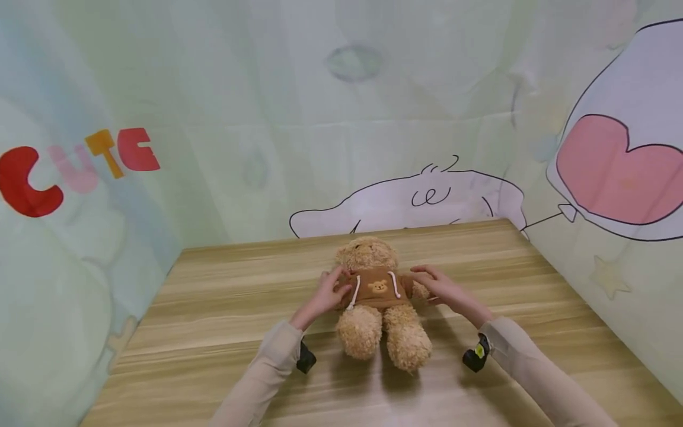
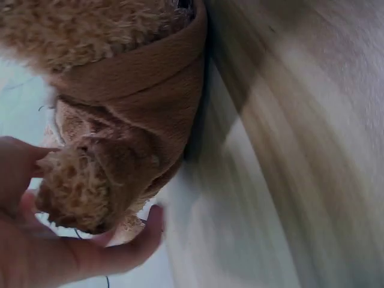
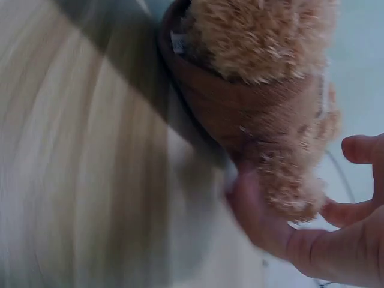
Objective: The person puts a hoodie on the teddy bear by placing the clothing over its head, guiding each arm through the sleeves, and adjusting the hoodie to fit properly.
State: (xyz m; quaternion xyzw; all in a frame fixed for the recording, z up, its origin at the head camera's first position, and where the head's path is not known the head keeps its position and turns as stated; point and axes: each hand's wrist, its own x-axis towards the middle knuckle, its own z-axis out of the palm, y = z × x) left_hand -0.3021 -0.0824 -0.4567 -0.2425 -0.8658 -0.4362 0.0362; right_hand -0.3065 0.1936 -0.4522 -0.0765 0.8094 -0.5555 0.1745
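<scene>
A curly-furred light brown teddy bear point(image 1: 368, 290) lies on its back on the wooden table point(image 1: 240, 273), head toward the far edge. It wears a brown hoodie point(image 1: 377, 287) with white cords and a small bear face on the chest. My left hand point(image 1: 328, 295) is at the bear's arm on the left; in the left wrist view, thumb and fingers stand apart around the furry paw point(image 2: 75, 189). On the other side, my right hand point(image 1: 443, 289) has fingers against the other paw point(image 3: 291, 189), with its thumb held away.
Behind the table hangs a pale green printed cloth point(image 1: 240, 160) with a cartoon figure and the letters "CUTE". A balloon with a pink heart point(image 1: 619, 172) is printed at right. Black wrist cameras point(image 1: 475, 356) sit below both cuffs.
</scene>
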